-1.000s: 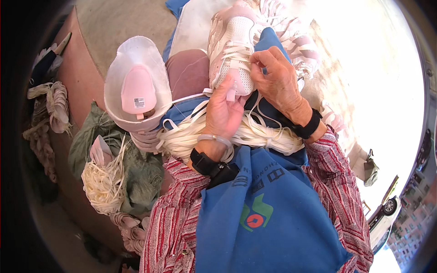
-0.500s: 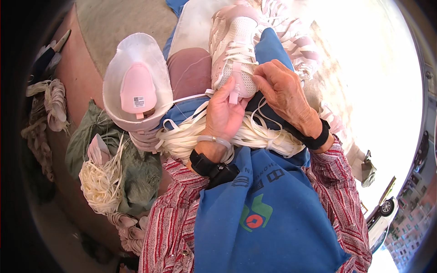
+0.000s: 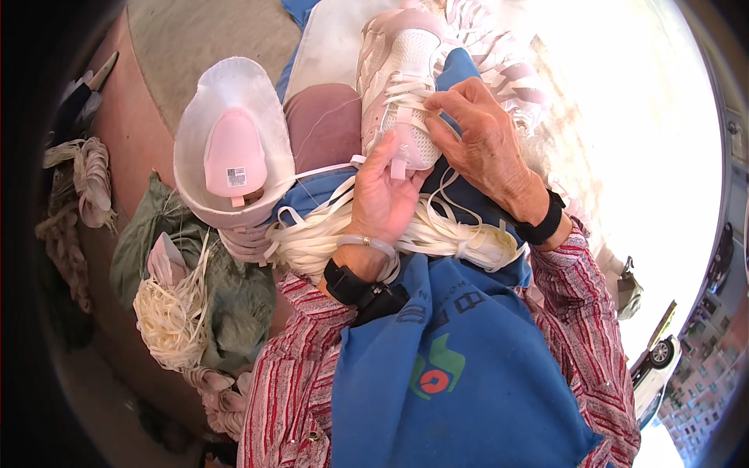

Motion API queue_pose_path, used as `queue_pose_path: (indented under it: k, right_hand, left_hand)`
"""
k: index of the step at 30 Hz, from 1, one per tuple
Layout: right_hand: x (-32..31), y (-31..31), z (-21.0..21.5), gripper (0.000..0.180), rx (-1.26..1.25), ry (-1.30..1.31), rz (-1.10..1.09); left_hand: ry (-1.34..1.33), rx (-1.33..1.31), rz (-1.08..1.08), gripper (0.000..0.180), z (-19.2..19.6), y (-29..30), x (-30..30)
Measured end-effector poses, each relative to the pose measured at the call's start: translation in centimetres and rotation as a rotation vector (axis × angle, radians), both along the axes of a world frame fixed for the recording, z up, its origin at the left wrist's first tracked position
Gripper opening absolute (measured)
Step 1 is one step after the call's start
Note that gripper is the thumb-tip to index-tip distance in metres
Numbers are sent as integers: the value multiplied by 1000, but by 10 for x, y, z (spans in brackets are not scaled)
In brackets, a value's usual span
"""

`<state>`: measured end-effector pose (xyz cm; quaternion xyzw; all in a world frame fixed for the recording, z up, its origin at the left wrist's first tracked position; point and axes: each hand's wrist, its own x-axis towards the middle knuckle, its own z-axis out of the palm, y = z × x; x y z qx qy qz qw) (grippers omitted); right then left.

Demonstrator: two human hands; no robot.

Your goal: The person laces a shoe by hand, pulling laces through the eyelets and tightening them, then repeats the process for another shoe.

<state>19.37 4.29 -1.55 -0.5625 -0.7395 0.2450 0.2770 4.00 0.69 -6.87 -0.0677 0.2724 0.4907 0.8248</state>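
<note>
one pink-and-white mesh shoe (image 3: pixel 413 61) is held just beyond a loose cream lace bundle (image 3: pixel 460 234). lacing appears in hand; even tension on the flat cream shoelace (image 3: pixel 407 100) is likely called for. the shoe is clamped by the left hand (image 3: pixel 382 204); whether lace is pinched by the curled right hand (image 3: pixel 482 147) cannot be told.

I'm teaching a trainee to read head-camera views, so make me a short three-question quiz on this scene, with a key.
1. Which hand holds the near end of the pale shoe?

2. True or false: a labelled pink piece lies inside the white container.

3. The bundled laces on the person's lap are:
A. black
B. bright red
C. cream

Key:
1. The left hand.
2. True.
3. C.
</note>
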Motion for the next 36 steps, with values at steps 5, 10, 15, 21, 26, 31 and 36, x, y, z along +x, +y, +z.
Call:
queue_pose_path:
  k: [5,10,15,21,26,31,36]
  right_hand:
    - [-7,9,-4,14,155,-158,59]
    - [3,6,-9,11,107,-168,129]
    - [8,2,-10,11,119,-105,102]
    - [3,8,-9,9,212,-184,24]
    - [21,-4,-5,12,-84,30,-97]
    - [6,-1,-13,17,62,10,-22]
    - [0,-3,-11,19,88,-116,0]
  left_hand:
    - [56,-33,-6,37,-3,0,1]
    - [88,-67,-65,41,3,-7,-8]
    - [84,-63,-166,46,15,-10,-12]
    - [156,-101,-60,46,6,-11,-5]
    - [21,-42,11,39,5,-10,-8]
    - [-70,-59,16,40,1,-8,-7]
    - [-45,-55,22,41,4,-5,-2]
